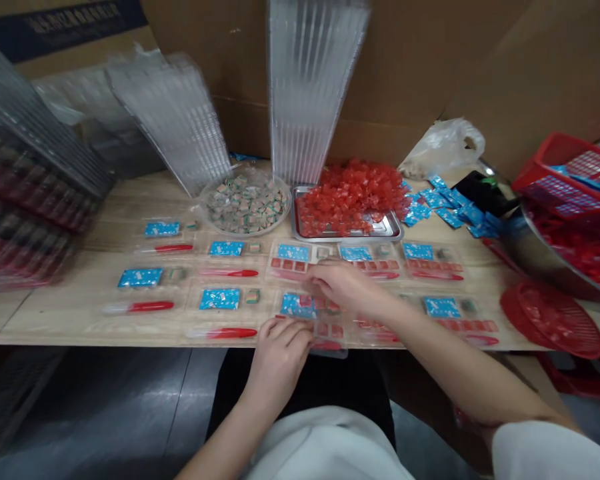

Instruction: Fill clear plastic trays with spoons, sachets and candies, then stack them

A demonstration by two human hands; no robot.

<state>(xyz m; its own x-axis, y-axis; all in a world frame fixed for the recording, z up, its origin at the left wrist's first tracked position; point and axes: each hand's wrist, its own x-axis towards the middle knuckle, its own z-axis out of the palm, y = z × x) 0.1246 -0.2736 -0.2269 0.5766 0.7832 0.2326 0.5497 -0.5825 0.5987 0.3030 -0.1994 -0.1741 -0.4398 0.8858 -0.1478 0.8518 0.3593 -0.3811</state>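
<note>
Head view: at lower middle of the frame, my left hand (279,360) lay half-curled on a clear tray (333,348), with my right hand (345,285) fingers-down just above it, neither grip certain. Nine blue cards (220,299) sat in trays across the tabletop (45,325); one steel pan (350,237) and one round dish (245,235) held heaped sweets.

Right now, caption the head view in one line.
Left hand and right hand touch clear plastic trays of blue packets on a wooden table.
</note>
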